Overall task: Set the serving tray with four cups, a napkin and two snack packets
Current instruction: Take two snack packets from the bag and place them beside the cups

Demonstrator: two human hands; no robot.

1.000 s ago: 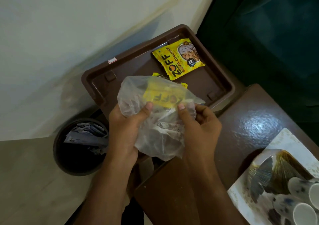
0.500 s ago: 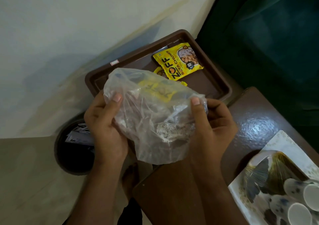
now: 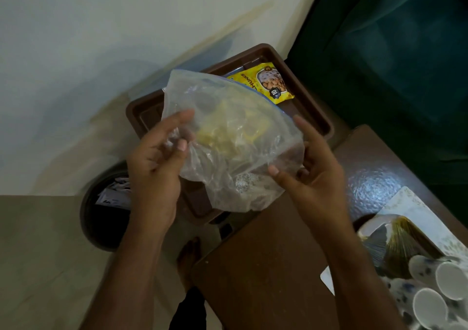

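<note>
Hands hold a clear bag (image 3: 235, 139) over the tray (image 3: 314, 109): left hand (image 3: 154, 167) pinches its left edge, right hand (image 3: 314, 172) cups its right side, fingers loose. One packet (image 3: 268, 84) lies at the tray's far end; cups (image 3: 440, 291) sit near right on the bench (image 3: 266, 266).

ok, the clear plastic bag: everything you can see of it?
The clear plastic bag is thin, crinkled film, translucent and cloudy, held up over the brown tray. Something yellow shows blurred through it; whether that lies inside or behind I cannot tell. A speckled pale patch sits near its lower part. The left hand pinches its left edge; the right hand supports its lower right edge, fingers spread. It partly hides the yellow snack packet lying in the tray.
</note>
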